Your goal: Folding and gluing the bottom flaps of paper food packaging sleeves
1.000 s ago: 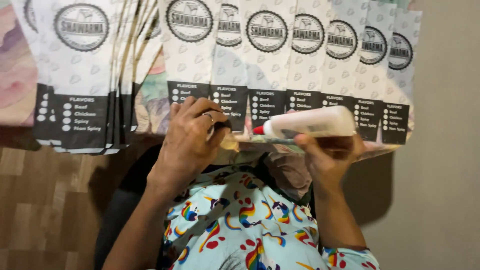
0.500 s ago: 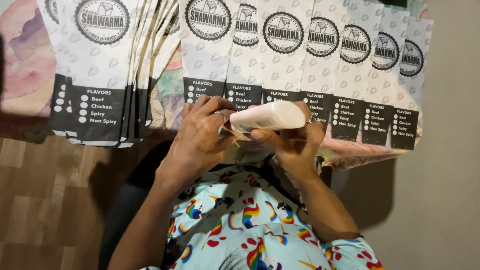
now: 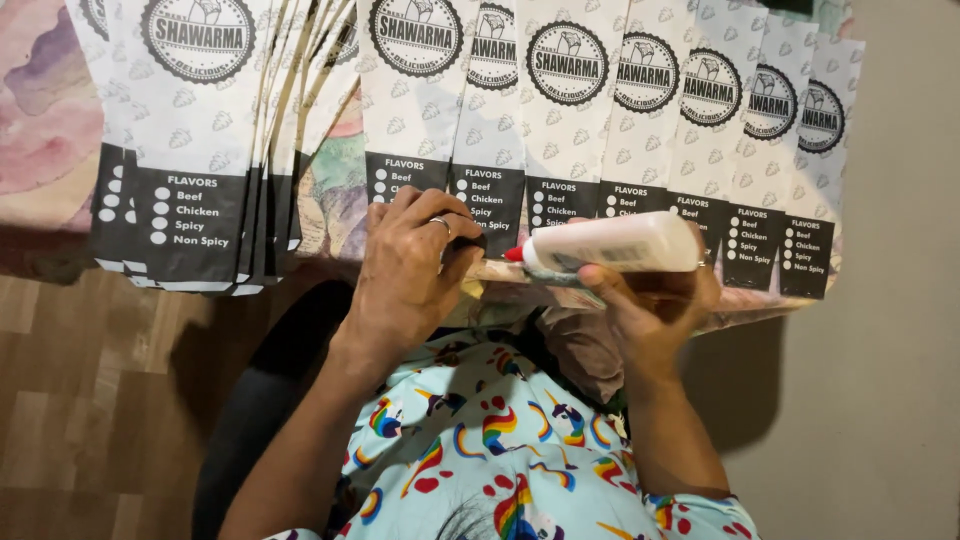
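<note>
A white glue bottle (image 3: 615,243) with a red tip is clasped in the grip of the right hand (image 3: 650,310), its tip aimed left at the near edge of a row of printed paper bags (image 3: 600,130) overlapping on the worktop. The left hand (image 3: 410,270), its grip closed on nothing, is pressed on a bag's lower flap (image 3: 500,272); gluing appears to be in hand, and a steady squeeze along that flap is judged to be called for next.

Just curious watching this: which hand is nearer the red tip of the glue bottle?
Left. The left hand lies just beside the red tip; the right hand grips the glue bottle further back.
</note>
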